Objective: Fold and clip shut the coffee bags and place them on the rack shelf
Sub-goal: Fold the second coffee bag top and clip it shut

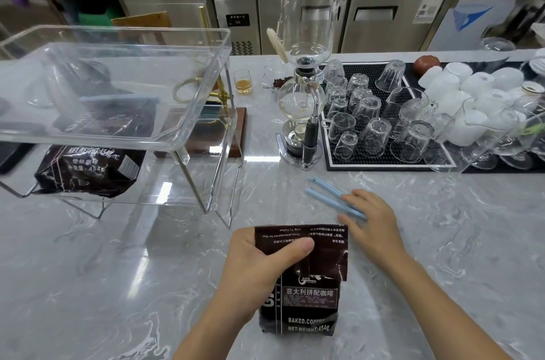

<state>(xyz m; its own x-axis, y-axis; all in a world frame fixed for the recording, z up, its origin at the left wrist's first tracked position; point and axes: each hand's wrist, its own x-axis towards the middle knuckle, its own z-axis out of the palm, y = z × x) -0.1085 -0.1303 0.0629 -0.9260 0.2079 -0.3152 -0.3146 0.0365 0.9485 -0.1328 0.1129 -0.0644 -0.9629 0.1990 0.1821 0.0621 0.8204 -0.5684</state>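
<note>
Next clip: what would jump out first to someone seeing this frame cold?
Front and centre, the left hand grips a dark coffee bag with its top folded over, while the right hand reaches onto a pale blue clip on the marble counter. To the left stands a clear rack with a coffee bag already on its lower shelf. Behind, a glass siphon brewer rises beside a mat of upturned glasses.

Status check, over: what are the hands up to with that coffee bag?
Left hand pinches coffee bag top folded down. Right hand open, fingers on blue clip. Not clipped yet. Path to rack unobstructed.
</note>
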